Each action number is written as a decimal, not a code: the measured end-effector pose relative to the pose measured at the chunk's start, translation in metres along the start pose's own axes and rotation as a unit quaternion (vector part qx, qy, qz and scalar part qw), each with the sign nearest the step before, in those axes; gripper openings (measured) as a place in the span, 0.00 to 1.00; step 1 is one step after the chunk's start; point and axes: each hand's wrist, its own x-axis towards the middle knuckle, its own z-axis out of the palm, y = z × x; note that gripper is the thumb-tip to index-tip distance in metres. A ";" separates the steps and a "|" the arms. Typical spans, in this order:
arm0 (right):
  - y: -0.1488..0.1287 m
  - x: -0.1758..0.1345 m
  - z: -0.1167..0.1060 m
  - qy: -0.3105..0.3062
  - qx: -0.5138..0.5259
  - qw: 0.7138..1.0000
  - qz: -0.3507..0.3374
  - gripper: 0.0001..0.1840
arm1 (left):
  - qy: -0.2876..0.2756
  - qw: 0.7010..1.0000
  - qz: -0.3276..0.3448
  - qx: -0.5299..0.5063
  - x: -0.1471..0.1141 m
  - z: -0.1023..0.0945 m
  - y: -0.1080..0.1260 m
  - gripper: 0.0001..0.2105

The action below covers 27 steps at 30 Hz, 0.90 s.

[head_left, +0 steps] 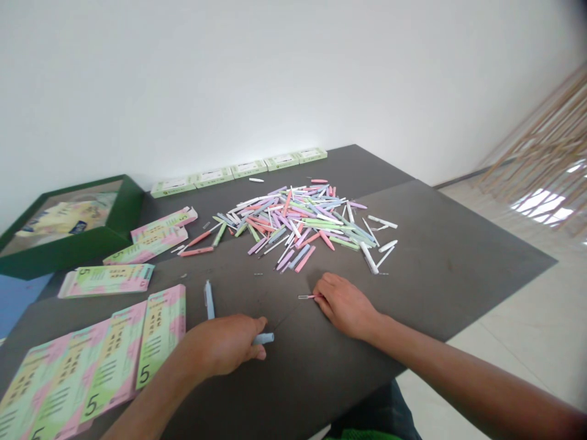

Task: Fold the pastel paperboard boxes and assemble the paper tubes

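My left hand (pixel 224 345) is closed around a light blue pen barrel (pixel 265 338), whose end sticks out between thumb and fingers. Just beyond that hand lies a light blue pen (pixel 210 299) with a clip. My right hand (pixel 343 307) rests low over the table, its fingers pinching a thin pink pen refill (pixel 306 297) with a clear end; the rest of this piece is hidden by the fingers. Past both hands spreads a heap of pen parts (pixel 293 223) in pink, purple, green, blue and white.
Several pink-and-green cartons (pixel 105 360) lie at the left, with more flat cartons (pixel 110 278) behind them. A green box (pixel 123 211) holding packaging stands at the back left. Small green boxes (pixel 213 177) line the wall side. The dark table (pixel 458 250) ends at the right.
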 end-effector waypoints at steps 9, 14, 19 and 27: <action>-0.003 0.002 0.001 -0.007 -0.006 1.000 -0.011 0.08 | -0.003 1.000 0.007 0.005 -0.002 -0.002 0.002 0.26; -0.003 0.003 0.000 -0.019 0.002 1.000 -0.012 0.08 | 0.004 1.000 0.014 0.011 -0.003 -0.001 0.001 0.25; -0.003 0.003 -0.001 -0.016 0.006 1.000 -0.021 0.10 | 0.004 1.000 0.013 0.003 -0.003 0.000 0.001 0.25; -0.010 0.012 -0.013 -0.023 -0.062 0.998 -0.015 0.11 | 0.003 1.000 0.015 -0.007 -0.003 0.000 0.001 0.24</action>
